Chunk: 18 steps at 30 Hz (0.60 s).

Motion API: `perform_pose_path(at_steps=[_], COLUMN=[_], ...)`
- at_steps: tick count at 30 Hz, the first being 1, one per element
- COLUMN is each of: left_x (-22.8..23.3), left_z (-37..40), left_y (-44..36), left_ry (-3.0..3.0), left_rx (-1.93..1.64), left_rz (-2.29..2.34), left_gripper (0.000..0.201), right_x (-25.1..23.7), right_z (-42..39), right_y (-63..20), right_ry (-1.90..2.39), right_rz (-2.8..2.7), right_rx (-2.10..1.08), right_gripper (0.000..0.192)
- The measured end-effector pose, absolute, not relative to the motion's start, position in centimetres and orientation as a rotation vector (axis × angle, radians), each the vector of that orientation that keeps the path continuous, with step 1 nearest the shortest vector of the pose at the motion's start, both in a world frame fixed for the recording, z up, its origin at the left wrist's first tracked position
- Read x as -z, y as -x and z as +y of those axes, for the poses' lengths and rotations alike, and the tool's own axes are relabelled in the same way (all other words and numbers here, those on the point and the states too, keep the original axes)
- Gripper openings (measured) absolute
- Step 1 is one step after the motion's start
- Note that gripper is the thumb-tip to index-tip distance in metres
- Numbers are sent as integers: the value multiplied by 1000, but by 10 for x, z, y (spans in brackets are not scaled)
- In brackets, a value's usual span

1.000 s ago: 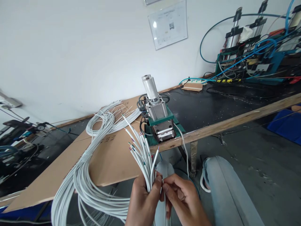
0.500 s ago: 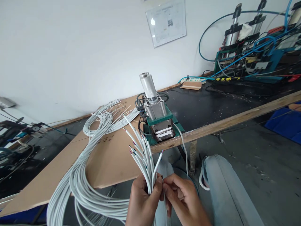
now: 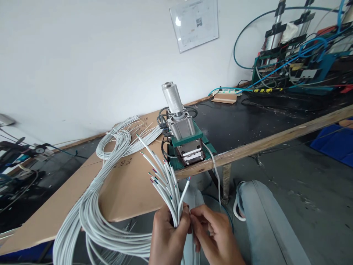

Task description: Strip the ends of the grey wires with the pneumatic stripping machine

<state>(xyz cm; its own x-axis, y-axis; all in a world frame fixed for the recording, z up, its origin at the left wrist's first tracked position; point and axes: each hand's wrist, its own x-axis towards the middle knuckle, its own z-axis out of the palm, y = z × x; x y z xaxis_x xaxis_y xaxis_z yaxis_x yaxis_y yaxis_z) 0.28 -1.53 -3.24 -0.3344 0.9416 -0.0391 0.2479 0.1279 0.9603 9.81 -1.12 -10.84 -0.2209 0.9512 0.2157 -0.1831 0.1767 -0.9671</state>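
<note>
My left hand [image 3: 169, 230] is closed round a bundle of white cables [image 3: 168, 187], whose cut ends fan upward and show small coloured wire tips. Close beside it, my right hand [image 3: 211, 232] pinches a single white cable [image 3: 193, 239] between thumb and fingers; its tip is hidden by the fingertips. The long looped cable hank [image 3: 93, 206] runs from the cardboard down to the left and curves back toward my left hand. Beyond the cable ends stands a small pneumatic machine [image 3: 182, 127] with a silver cylinder on a green base, apart from both hands.
Flattened cardboard [image 3: 129, 191] covers the left of the black table [image 3: 226, 125], which has a wooden front edge. Machines with blue hoses [image 3: 292, 55] stand at the far right. A power strip [image 3: 227, 91] lies near the wall. My knee [image 3: 267, 221] is at the lower right.
The view has shifted slightly. The fanned cable ends have tilted a little to the left. Both hands keep nearly the same place and grip.
</note>
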Motion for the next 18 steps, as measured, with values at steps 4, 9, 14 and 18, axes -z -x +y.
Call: perform_pose_path(at_steps=[4, 9, 14, 18], left_x=[40, 42, 45, 57], left_z=[-14, -14, -14, -14], left_y=[4, 6, 5, 9], left_ry=[-1208, -1208, -1189, -1266], left_rx=[-1223, -1244, -1255, -1244], left_rz=[1691, 1637, 1649, 1693], left_gripper=[30, 24, 26, 31], right_x=[109, 110, 111, 108], right_z=[-10, -11, -11, -4], right_y=[-98, -94, -92, -99], right_ry=[819, 843, 885, 884], right_rz=[-1347, -1309, -1245, -1323], right_rx=[-1309, -1336, -1298, -1193], right_gripper=[36, 38, 36, 29])
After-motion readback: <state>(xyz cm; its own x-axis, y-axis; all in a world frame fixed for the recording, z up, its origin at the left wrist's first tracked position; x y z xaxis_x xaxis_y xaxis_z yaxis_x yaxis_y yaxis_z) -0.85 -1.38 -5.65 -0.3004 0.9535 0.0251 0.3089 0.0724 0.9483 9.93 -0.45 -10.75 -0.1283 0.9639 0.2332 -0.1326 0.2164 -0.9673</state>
